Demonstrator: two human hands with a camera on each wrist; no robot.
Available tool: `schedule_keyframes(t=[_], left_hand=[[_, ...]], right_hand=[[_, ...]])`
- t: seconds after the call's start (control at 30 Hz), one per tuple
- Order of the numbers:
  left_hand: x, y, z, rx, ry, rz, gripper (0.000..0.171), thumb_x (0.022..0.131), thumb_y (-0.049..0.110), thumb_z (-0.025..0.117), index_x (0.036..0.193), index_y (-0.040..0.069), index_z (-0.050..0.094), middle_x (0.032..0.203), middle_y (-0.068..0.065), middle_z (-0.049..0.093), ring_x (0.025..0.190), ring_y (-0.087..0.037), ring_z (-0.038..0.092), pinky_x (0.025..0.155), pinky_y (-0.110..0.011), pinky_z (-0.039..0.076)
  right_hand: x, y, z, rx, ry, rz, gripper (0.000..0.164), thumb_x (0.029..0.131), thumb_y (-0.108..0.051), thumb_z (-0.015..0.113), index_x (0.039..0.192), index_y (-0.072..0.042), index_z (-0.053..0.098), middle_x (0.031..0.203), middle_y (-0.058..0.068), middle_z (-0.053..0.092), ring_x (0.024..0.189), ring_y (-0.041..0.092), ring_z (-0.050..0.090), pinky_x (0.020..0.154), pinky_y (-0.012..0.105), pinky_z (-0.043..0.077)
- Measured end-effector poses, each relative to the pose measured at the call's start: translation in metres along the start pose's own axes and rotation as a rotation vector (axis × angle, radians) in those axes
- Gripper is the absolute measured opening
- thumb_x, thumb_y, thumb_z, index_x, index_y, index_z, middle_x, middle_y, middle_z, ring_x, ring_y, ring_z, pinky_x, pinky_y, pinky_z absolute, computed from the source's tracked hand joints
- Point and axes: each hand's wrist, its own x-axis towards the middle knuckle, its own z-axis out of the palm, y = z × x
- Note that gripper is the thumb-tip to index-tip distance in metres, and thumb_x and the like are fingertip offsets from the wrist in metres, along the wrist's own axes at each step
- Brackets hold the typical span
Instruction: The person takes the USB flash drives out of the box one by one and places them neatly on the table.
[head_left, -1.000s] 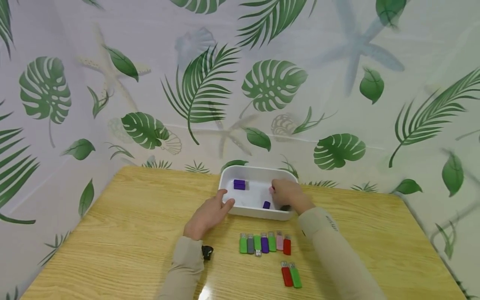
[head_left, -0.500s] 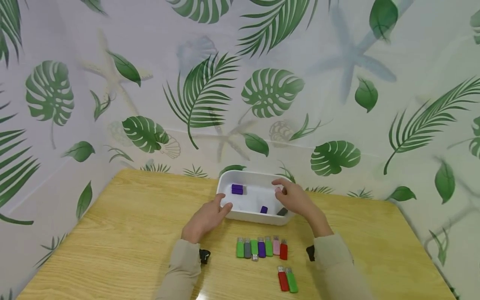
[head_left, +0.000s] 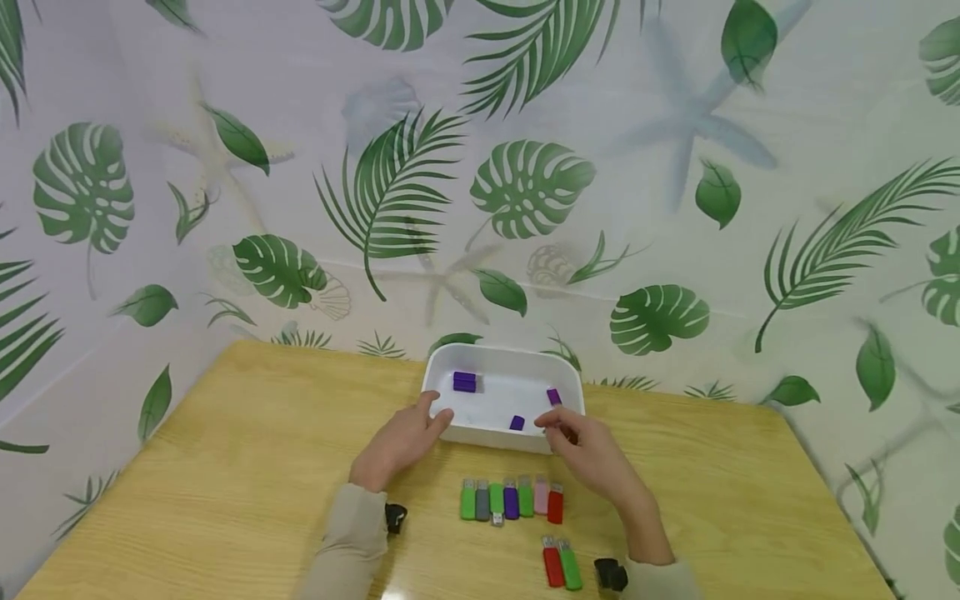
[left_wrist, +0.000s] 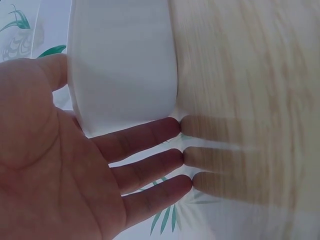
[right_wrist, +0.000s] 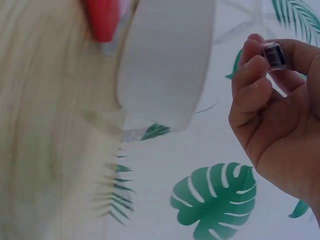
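My left hand (head_left: 393,446) rests at the left end of the white plastic bin (head_left: 501,357). In the left wrist view three straight fingers (left_wrist: 145,167) lie along the outside of its end wall, the thumb touching the rim. My right hand (head_left: 596,458) is over the bin's near right corner, pinching a small USB stick (right_wrist: 274,55) between thumb and fingers. Its metal plug end faces the right wrist camera; the hand hides its body. Inside the bin lie two purple USB sticks (head_left: 464,382) side by side, a third purple stick (head_left: 517,423) and another purple stick (head_left: 553,397).
On the wooden table (head_left: 247,467) before the bin stands a row of several USB sticks, from a green stick (head_left: 468,502) to a red stick (head_left: 555,505). Nearer lie a red stick (head_left: 553,564) and a green stick (head_left: 570,567). A leaf-patterned cloth (head_left: 420,317) hangs behind.
My right hand has drawn back from inside the bin toward its near right corner with a USB stick, uncovering a purple stick at the right. The left hand has stayed at the bin.
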Motion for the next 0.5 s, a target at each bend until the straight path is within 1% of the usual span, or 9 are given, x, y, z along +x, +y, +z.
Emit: schedule_keyframes(t=[0.07, 0.17, 0.23, 0.33, 0.43, 0.5], left_hand=[[-0.001, -0.001, 0.000, -0.001, 0.005, -0.012, 0.061, 0.106, 0.046, 0.036, 0.152, 0.006, 0.032, 0.132, -0.021, 0.061, 0.122, -0.035, 0.058, 0.105, -0.050, 0.043], [-0.002, -0.003, 0.001, -0.006, 0.011, -0.019, 0.061, 0.106, 0.047, 0.036, 0.152, 0.007, 0.032, 0.135, -0.021, 0.059, 0.123, -0.033, 0.058, 0.106, -0.050, 0.042], [-0.003, -0.003, 0.001, -0.013, 0.012, -0.017, 0.062, 0.106, 0.048, 0.037, 0.152, 0.007, 0.033, 0.137, -0.021, 0.057, 0.124, -0.034, 0.057, 0.106, -0.051, 0.041], [-0.003, -0.003, 0.002, -0.010, 0.013, -0.018, 0.061, 0.106, 0.047, 0.037, 0.152, 0.007, 0.033, 0.137, -0.021, 0.057, 0.124, -0.034, 0.057, 0.106, -0.051, 0.042], [-0.002, 0.000, 0.002, -0.011, 0.006, -0.014, 0.060, 0.106, 0.046, 0.037, 0.152, 0.008, 0.033, 0.124, -0.019, 0.065, 0.115, -0.031, 0.062, 0.103, -0.051, 0.044], [-0.001, 0.002, 0.003, -0.009, 0.002, -0.007, 0.060, 0.106, 0.046, 0.037, 0.152, 0.007, 0.033, 0.118, -0.016, 0.067, 0.109, -0.029, 0.064, 0.101, -0.051, 0.045]], right_hand=[[-0.004, -0.008, 0.001, 0.006, -0.010, -0.012, 0.019, 0.099, -0.006, 0.054, 0.109, -0.009, 0.070, 0.079, 0.003, 0.057, 0.069, 0.014, 0.049, 0.058, 0.023, 0.041], [-0.010, -0.021, 0.005, -0.021, -0.070, -0.020, 0.019, 0.099, -0.009, 0.056, 0.110, -0.011, 0.071, 0.080, 0.001, 0.059, 0.069, 0.014, 0.050, 0.057, 0.022, 0.042], [-0.012, -0.028, 0.008, -0.050, -0.134, -0.029, 0.018, 0.099, -0.013, 0.058, 0.110, -0.012, 0.071, 0.083, -0.001, 0.061, 0.070, 0.013, 0.052, 0.057, 0.022, 0.044], [-0.015, -0.036, 0.011, -0.071, -0.253, -0.033, 0.019, 0.098, -0.019, 0.060, 0.112, -0.014, 0.072, 0.085, -0.006, 0.061, 0.067, 0.012, 0.056, 0.057, 0.023, 0.047], [-0.017, -0.039, 0.013, -0.110, -0.358, -0.060, 0.018, 0.096, -0.020, 0.063, 0.109, -0.012, 0.073, 0.085, -0.010, 0.062, 0.068, 0.008, 0.056, 0.062, 0.024, 0.049], [-0.018, -0.040, 0.013, -0.147, -0.406, -0.076, 0.016, 0.094, -0.018, 0.065, 0.105, -0.012, 0.074, 0.083, -0.012, 0.063, 0.069, 0.005, 0.055, 0.064, 0.023, 0.048]])
